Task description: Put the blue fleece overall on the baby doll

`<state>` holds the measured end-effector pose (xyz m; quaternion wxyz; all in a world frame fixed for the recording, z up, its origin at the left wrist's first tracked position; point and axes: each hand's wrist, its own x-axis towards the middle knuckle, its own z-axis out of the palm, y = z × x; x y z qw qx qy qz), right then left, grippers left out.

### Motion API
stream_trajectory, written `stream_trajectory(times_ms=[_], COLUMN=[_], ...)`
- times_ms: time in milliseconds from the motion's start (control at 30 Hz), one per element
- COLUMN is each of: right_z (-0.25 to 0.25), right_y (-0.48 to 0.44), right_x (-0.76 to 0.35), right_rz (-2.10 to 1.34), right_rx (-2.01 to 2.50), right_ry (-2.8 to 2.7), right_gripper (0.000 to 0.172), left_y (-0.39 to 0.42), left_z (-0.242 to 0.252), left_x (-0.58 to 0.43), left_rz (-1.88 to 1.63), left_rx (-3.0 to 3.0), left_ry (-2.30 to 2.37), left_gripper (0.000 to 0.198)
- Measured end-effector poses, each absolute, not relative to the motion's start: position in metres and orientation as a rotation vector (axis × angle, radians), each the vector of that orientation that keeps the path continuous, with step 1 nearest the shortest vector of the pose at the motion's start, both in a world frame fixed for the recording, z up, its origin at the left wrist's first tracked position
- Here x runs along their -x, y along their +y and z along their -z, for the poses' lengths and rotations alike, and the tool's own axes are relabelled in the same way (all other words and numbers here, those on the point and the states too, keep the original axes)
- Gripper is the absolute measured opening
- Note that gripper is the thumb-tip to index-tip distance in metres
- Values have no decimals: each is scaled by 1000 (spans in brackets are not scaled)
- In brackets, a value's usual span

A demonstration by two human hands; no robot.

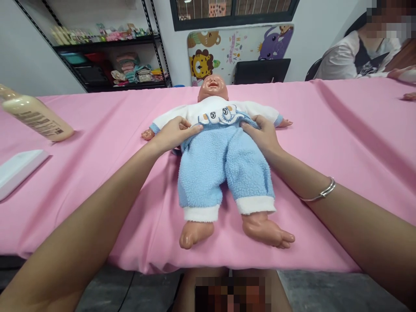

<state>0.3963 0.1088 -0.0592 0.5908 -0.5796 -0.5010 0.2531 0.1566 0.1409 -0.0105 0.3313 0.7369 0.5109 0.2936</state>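
A baby doll lies on its back on the pink-covered table, head away from me and bare feet toward me. It wears a white top with blue cuffs and fluffy light-blue pants with white cuffs. At the left side of the waist, my left hand pinches the waistband between thumb and curled fingers. My right hand grips the waistband on the other side, its fingertips partly hidden by cloth. The top's hem, with an embroidered face, bunches between both hands.
A lotion bottle and a white flat box are on the pink tablecloth at left. Beyond the table stand a black shelf with folded cloths and a dark screen. A person sits at the far right.
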Motion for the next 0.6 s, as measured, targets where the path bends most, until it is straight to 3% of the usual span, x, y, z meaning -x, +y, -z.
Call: stream_trajectory(times_ms=[267, 467, 600], right_z=[54, 69, 67], right_y=[104, 113, 112], right_x=[-392, -403, -403], right_rz=[-727, -713, -894], right_rx=[1378, 1335, 1247], right_ry=[-1073, -1103, -1017], right_gripper=[15, 39, 32], left_y=[145, 152, 147], left_z=[-5, 15, 25], left_x=[-132, -144, -163], left_rz=[-246, -707, -999], left_rx=[-1850, -1673, -1414], left_ry=[983, 1092, 1172], left_gripper=[29, 19, 12])
